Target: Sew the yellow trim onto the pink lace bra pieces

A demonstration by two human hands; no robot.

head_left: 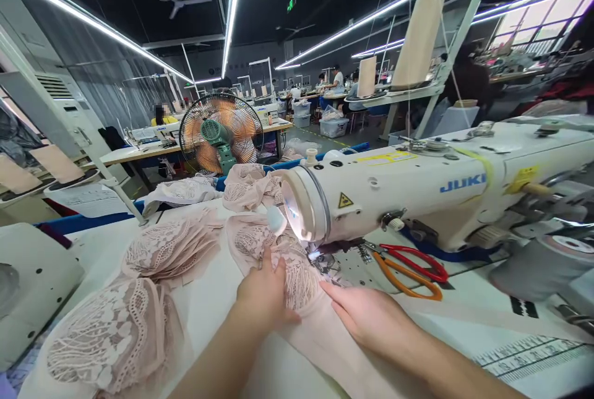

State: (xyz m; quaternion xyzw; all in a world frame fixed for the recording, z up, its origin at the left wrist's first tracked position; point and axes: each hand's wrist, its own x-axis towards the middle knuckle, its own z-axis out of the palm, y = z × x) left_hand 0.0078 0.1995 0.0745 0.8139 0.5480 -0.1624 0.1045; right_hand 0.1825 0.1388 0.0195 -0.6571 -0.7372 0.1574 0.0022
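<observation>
A pale pink lace piece [301, 284] lies under the needle area of a white sewing machine [362, 192]. My left hand [265, 292] rests on the lace with its fingers spread, left of the needle. To the right, my right hand [371, 318] has its fingers closed at the edge of the same piece, near the needle plate. Its thumb and fingertips press on the fabric. A plain beige part of the piece hangs toward me between my forearms.
Stacks of lace cups [111, 337] lie at the left, with more lace pieces [248, 185] behind the needle. Red scissors [417, 261] and orange scissors [406, 280] lie right of it. A grey thread cone [541, 266] and a fan [221, 133] stand farther off.
</observation>
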